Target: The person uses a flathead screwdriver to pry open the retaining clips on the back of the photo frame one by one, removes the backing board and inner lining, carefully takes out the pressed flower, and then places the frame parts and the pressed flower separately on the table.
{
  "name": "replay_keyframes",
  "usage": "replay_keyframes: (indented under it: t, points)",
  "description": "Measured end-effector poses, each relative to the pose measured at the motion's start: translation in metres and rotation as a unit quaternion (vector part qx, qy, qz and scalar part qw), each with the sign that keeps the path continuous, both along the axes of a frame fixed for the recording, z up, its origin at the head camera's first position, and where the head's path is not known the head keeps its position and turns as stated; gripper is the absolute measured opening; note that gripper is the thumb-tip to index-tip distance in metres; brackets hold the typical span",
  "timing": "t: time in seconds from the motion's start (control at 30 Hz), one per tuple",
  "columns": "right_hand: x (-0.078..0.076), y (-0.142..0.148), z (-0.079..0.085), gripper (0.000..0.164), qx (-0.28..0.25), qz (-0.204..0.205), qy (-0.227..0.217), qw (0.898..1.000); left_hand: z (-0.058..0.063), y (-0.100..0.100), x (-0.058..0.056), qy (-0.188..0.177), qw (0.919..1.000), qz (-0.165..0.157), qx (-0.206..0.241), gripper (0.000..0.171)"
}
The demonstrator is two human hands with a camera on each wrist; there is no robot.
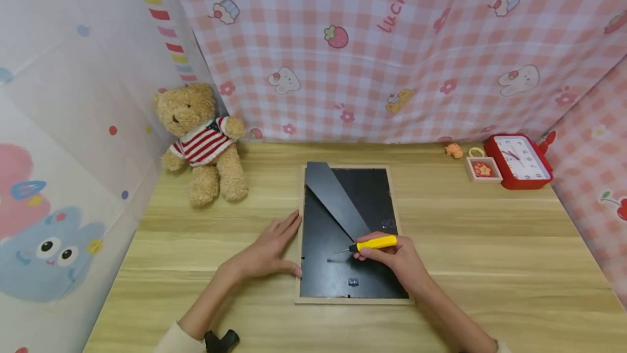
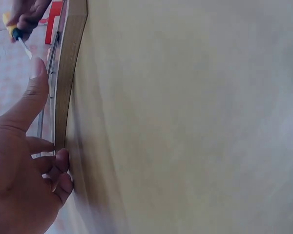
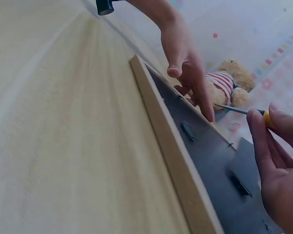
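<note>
A picture frame with a pale wooden rim point(image 1: 352, 301) lies face down, its black backing board point(image 1: 323, 279) showing. The grey stand leg point(image 1: 338, 198) slants across the board from the upper left. Over the board, my right hand point(image 1: 405, 268) grips a screwdriver point(image 1: 378, 242) by its yellow handle. The thin metal shaft points left, and in the right wrist view its tip stands above the board. At the frame's left side, my left hand point(image 1: 264, 252) touches the rim with thumb and fingers spread. A small black hanger point(image 1: 353, 282) sits near the board's lower edge.
A teddy bear point(image 1: 203, 146) in a striped sweater sits at the back left. At the back right stand a red clock point(image 1: 521, 162), a small square box point(image 1: 484, 169) and an orange trinket point(image 1: 454, 150). Patterned cloth point(image 1: 367, 70) hangs behind the wooden table point(image 1: 490, 255).
</note>
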State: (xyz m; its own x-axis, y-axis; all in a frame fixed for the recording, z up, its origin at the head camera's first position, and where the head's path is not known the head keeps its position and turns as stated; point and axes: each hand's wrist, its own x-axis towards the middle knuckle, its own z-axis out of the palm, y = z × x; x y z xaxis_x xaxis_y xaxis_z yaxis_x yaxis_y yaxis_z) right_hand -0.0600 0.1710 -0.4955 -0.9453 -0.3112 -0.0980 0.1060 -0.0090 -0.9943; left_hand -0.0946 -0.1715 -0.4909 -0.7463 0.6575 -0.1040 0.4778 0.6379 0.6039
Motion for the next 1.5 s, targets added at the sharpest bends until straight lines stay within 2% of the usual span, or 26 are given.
replay_keyframes:
  t: [0.17,0.33,0.6,0.77,1.13,1.5]
  points:
    - [0.002,-0.007,-0.006,0.038,-0.007,-0.006,-0.019,1.000,-0.005,0.003,0.005,0.022,0.9996,0.001,-0.016,0.131]
    - [0.006,-0.013,-0.010,0.037,0.021,0.011,-0.026,0.999,-0.007,0.004,0.008,0.052,0.9985,-0.005,-0.015,0.135]
    - [0.012,-0.027,-0.010,0.030,0.112,0.021,0.019,0.993,-0.005,0.002,0.010,0.057,0.9970,-0.004,-0.052,0.139]
    - [0.013,-0.032,-0.010,0.028,0.150,0.027,0.044,0.987,-0.005,0.002,0.011,0.063,0.9965,-0.002,-0.055,0.138]
    - [0.013,-0.042,-0.012,0.028,0.141,0.024,0.090,0.986,-0.005,0.003,0.010,0.072,0.9960,-0.003,-0.053,0.137]
    - [0.016,-0.058,-0.014,0.029,0.128,-0.010,0.111,0.985,-0.006,0.002,0.010,0.073,0.9960,-0.004,-0.050,0.136]
